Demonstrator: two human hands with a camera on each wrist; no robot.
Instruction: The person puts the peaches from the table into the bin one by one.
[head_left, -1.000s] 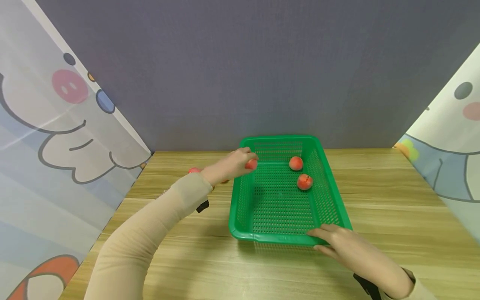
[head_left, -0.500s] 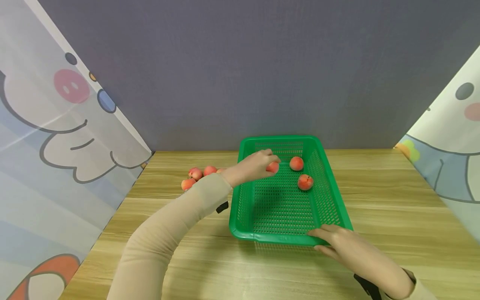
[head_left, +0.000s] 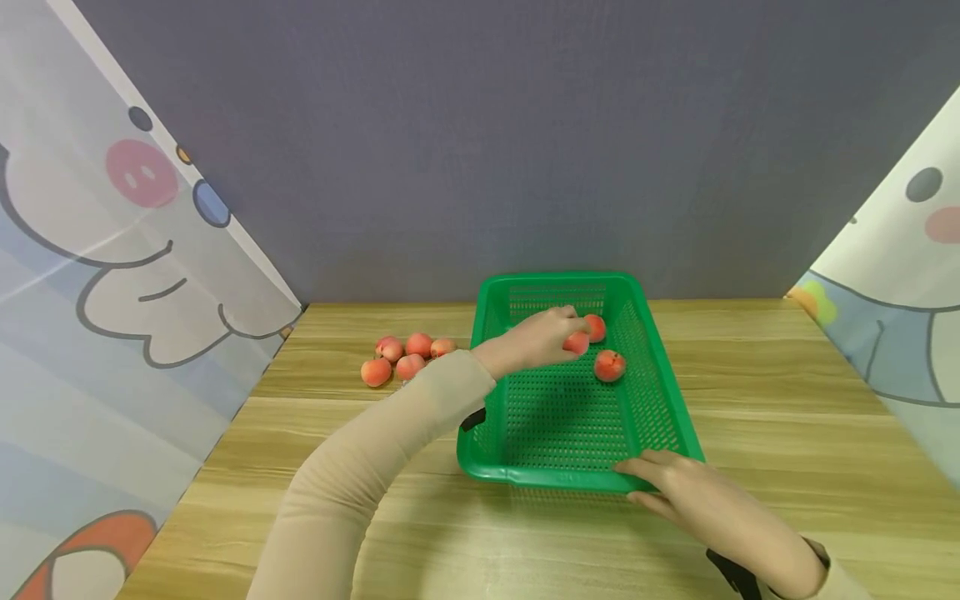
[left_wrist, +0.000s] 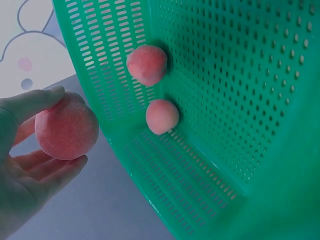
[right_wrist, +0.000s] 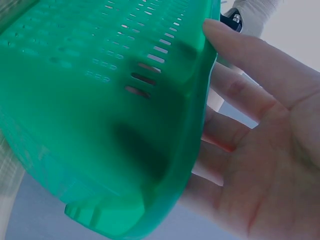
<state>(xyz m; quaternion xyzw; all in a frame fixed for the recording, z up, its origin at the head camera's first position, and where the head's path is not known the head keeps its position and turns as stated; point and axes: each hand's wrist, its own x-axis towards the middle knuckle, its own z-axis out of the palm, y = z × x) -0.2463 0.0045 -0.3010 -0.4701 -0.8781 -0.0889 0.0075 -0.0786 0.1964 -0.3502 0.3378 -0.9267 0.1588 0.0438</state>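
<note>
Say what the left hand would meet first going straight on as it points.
In the head view, likely the rear peach inside the green basket, beyond the held peach in the left hand. Height is unclear, so the hand might pass above.

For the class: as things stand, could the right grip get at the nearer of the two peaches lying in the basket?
Probably yes: the right grip would first need to let go of the green basket's rim, but nothing shows between that grip and the nearer peach.
</note>
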